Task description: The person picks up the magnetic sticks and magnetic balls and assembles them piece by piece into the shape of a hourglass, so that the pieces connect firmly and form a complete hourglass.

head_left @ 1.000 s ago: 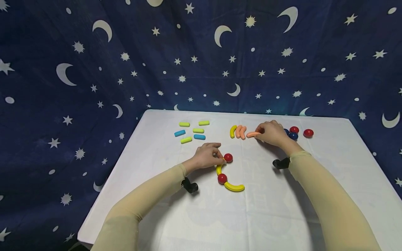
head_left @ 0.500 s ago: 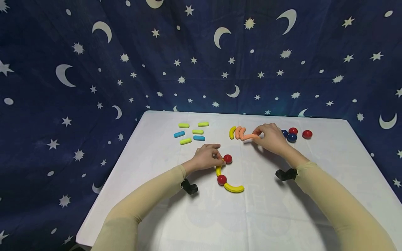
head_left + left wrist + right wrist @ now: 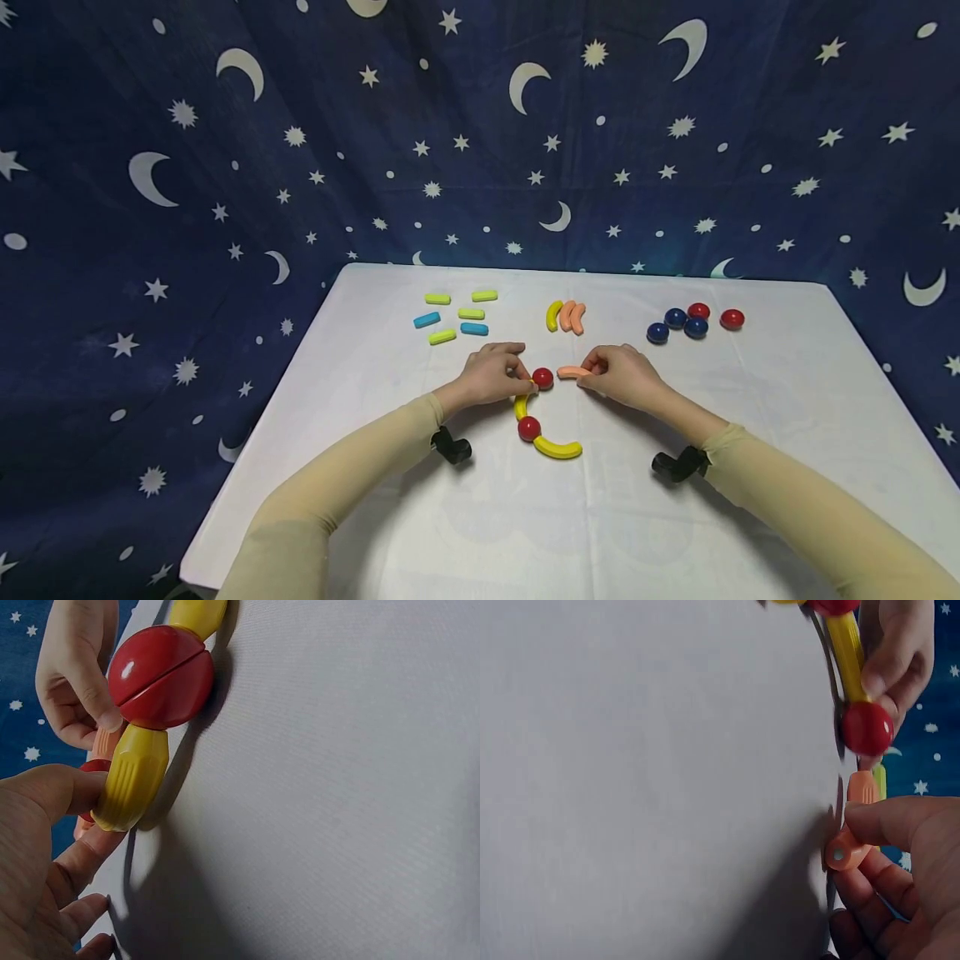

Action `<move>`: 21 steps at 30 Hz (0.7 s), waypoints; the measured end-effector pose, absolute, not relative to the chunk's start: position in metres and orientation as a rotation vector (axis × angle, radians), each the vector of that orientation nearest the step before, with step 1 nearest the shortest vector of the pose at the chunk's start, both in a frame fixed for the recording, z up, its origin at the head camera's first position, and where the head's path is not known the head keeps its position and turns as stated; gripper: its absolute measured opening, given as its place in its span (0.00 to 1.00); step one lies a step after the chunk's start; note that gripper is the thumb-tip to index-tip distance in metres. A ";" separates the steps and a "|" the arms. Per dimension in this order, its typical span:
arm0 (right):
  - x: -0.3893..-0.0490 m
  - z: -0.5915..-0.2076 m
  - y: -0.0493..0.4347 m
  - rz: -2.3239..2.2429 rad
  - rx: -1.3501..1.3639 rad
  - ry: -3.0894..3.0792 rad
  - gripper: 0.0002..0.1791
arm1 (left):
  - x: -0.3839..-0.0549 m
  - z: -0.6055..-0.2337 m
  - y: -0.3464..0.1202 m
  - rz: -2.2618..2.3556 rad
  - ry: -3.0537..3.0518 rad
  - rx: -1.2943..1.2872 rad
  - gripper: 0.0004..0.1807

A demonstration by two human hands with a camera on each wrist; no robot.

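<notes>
In the head view my left hand is at the middle of the table, pinching a curved yellow stick between thumb and fingers. That stick joins an upper red ball to a lower red ball. From the lower ball a second curved yellow stick runs right, so the pieces form a bent chain. Thumb and fingers of my right hand pinch a curved orange stick, its tip a small gap from the upper ball. A silver dot shows on the orange stick's near end.
Short straight sticks, lime and blue, lie at the back left of the white table. A yellow curve and two orange curves lie behind my hands. Dark blue balls and red balls stand back right.
My right hand has carried the orange stick from beside the other curved sticks toward me and left, up to the upper red ball. The left hand and chain have stayed put.
</notes>
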State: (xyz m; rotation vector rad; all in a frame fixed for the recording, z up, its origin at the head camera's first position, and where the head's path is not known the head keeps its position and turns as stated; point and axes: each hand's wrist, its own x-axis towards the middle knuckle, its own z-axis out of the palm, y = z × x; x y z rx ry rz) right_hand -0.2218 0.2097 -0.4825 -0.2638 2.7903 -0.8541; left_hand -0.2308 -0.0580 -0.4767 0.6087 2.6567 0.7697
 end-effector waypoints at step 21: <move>-0.217 -0.485 0.202 -0.958 -0.300 2.756 0.14 | -0.233 -0.478 -0.057 0.751 2.660 0.587 0.15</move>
